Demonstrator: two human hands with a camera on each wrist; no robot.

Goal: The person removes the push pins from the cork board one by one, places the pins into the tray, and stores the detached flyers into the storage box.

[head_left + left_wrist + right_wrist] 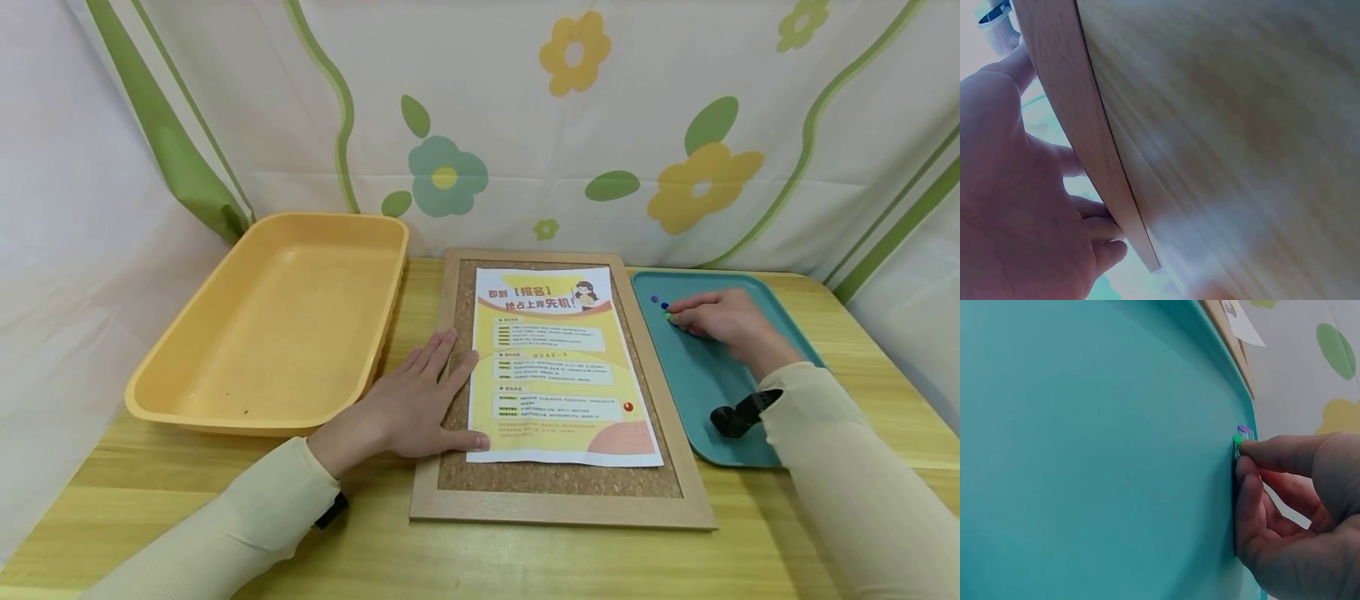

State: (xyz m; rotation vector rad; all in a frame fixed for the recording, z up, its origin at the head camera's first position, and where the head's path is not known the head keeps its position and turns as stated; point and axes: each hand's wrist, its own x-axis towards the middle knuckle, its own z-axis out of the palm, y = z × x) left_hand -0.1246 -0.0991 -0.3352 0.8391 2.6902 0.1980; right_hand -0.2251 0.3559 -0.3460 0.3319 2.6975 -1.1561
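A yellow poster (555, 375) lies on a wood-framed corkboard (480, 479), with one red pushpin (628, 407) at its lower right. My left hand (420, 400) rests with spread fingers across the board's left frame, thumb over the poster's lower left corner. In the left wrist view, the fingers of that hand (1029, 187) lie along the wooden frame (1085, 125). Over the teal tray (693, 392), my right hand (727, 325) pinches a green pushpin (1237, 440) between thumb and index finger. A purple pushpin (655, 298) and a dark blue one (664, 306) sit just beyond.
A deep yellow bin (262, 333) stands on the left of the wooden table (525, 558), close by my left forearm. The tray sits right beside the corkboard's right edge. Behind everything hangs a flower-patterned curtain (510, 125).
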